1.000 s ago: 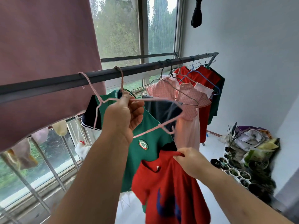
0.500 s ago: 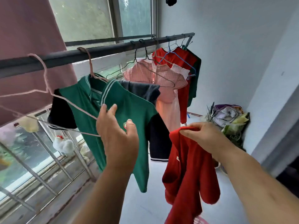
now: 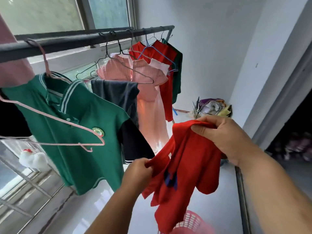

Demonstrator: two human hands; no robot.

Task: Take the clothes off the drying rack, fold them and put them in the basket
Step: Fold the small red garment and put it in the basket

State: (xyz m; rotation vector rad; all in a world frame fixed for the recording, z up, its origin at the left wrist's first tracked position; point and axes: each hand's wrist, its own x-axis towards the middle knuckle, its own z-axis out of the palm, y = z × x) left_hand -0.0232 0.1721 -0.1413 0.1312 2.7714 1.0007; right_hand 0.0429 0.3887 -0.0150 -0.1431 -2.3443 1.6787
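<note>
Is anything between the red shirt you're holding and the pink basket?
Nothing visible is in the way. The left hand and right hand grip the red shirt, which hangs unfolded over the pink basket. The basket is cut off at the frame's bottom edge.

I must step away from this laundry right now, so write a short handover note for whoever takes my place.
Left hand grips the red shirt at one edge; right hand pinches its top.
The shirt is off the drying rack, unfolded, above the pink basket.
An empty pink hanger dangles before the green polo shirt.
Also hanging: dark garment, pink dress, red tops, dark green top.
Left: fold the red shirt, basket it, then the rest.
</note>
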